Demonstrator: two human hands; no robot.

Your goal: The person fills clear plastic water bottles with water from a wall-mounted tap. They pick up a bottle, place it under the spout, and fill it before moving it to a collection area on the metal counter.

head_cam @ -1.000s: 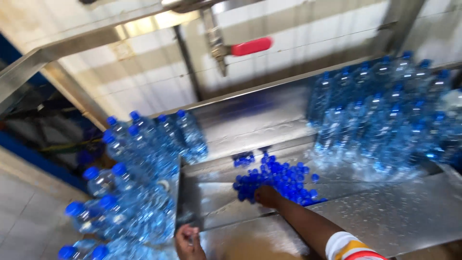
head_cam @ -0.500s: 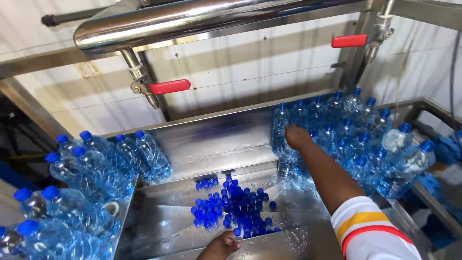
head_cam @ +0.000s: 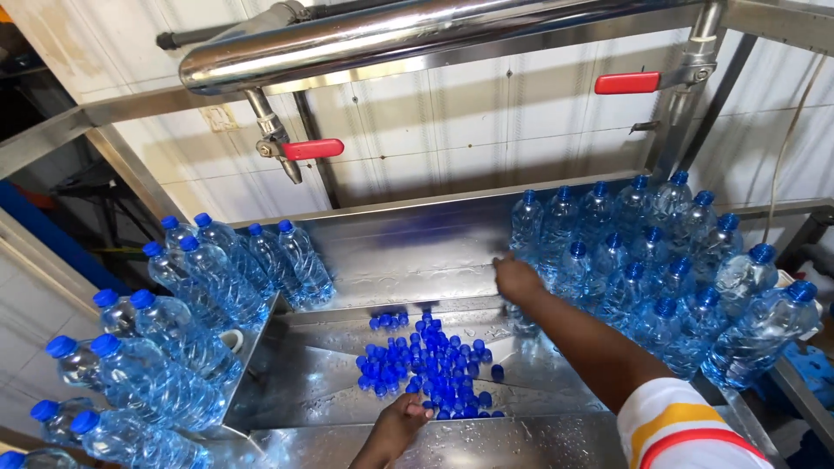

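Right hand (head_cam: 517, 280) stays at bottles (head_cam: 647, 260); left hand (head_cam: 404, 415) reaches caps (head_cam: 430, 369).

Clear plastic water bottles (head_cam: 660, 260) with blue caps stand packed together at the right of a steel bench (head_cam: 408, 252), none showing a label. A second batch of the same capped bottles (head_cam: 191, 304) lies heaped at the left, spilling toward the near corner. A small pale tag (head_cam: 219, 117) is stuck on the tiled wall behind; no screens are visible.
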